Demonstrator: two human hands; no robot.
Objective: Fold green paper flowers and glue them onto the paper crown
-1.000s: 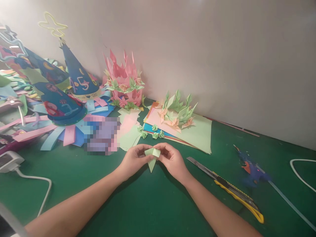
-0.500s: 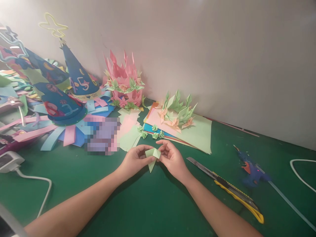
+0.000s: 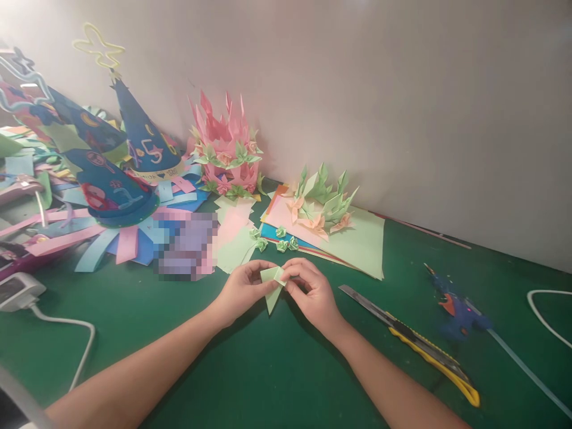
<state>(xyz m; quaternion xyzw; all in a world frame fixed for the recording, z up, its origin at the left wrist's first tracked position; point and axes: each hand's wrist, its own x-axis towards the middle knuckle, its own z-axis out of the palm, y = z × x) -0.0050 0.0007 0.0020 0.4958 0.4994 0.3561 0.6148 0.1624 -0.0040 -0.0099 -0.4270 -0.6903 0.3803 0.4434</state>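
Observation:
A folded piece of light green paper (image 3: 271, 292) is held between my two hands above the green table, one pointed end hanging down. My left hand (image 3: 241, 292) pinches its left side between thumb and fingers. At its upper right fold, my right hand (image 3: 313, 292) grips with thumb and fingertips; the fingers cover part of that corner. Just beyond my hands lie several small green paper roses (image 3: 282, 245). Behind them a green paper crown with peach flowers (image 3: 326, 202) rests on a stack of coloured paper sheets (image 3: 366, 244).
To my right lie a yellow utility knife (image 3: 411, 345) with its blade out and a blue glue gun (image 3: 462, 310). A pink paper crown (image 3: 226, 149) and blue cone hats (image 3: 143, 131) stand at the back left. A white cable (image 3: 84, 325) crosses the left side.
My right fingers have closed down over the paper's upper right fold. The paper has shifted slightly left and its lower point hangs a little lower.

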